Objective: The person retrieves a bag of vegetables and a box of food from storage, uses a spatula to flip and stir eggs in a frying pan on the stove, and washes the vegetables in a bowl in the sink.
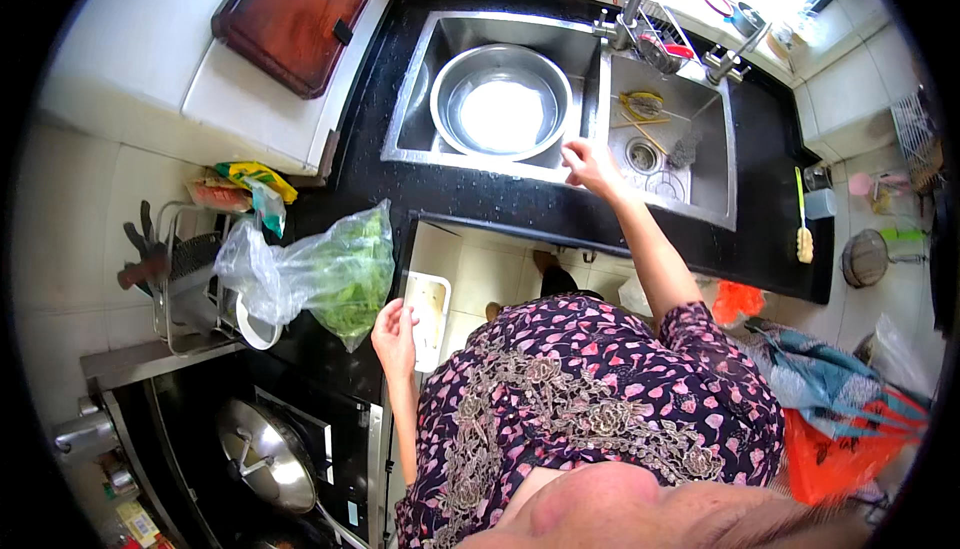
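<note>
My right hand [592, 165] hangs over the front rim of the double steel sink [420, 157], empty, its fingers loosely bent and apart. Just beyond it, a round metal basin [442, 126] holding water stands in the left bowl. Down by the counter's inner edge, my left hand [394, 335] is also empty, with its fingers apart. Beside that hand lies a clear plastic bag [290, 274] with leafy greens [355, 279] in it. Below the counter edge, next to the left fingers, is a white tray [430, 319].
The right bowl has a yellow-handled brush [643, 104] and a scouring pad [685, 149]; faucets [632, 14] rise behind. A wok [268, 454] stands on the stove at lower left, near a knife rack [175, 269]. A green-handled brush [803, 219] lies on the right counter.
</note>
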`<state>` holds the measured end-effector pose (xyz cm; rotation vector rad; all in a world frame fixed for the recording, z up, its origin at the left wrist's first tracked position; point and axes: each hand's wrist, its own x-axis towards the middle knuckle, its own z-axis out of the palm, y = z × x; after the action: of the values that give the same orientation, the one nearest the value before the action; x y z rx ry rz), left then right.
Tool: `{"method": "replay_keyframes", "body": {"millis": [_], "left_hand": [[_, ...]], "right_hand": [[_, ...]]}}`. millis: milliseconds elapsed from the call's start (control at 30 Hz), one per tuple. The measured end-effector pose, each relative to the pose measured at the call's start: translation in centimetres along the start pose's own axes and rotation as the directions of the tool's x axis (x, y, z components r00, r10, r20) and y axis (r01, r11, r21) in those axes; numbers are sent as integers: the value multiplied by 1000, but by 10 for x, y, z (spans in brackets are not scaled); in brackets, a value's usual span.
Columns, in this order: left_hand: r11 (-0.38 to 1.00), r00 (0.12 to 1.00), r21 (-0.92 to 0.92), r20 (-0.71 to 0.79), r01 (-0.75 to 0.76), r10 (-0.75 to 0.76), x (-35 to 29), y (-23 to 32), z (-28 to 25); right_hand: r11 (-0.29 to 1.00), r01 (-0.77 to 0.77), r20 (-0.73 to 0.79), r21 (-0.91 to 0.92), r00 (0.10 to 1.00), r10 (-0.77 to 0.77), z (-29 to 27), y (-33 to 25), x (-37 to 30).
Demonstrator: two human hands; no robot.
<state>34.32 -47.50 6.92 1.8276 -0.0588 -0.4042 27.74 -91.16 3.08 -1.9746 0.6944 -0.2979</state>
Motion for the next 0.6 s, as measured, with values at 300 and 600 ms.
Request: {"method": "replay_keyframes", "body": {"millis": [300, 600], "left_hand": [[980, 985, 128, -102, 149, -136, -8, 33, 59], [965, 965, 127, -161, 229, -207, -17, 29, 71]], "right_hand": [[778, -595, -322, -202, 790, 521, 91, 128, 173], [695, -450, -140, 560, 776, 615, 79, 72, 142]]}}
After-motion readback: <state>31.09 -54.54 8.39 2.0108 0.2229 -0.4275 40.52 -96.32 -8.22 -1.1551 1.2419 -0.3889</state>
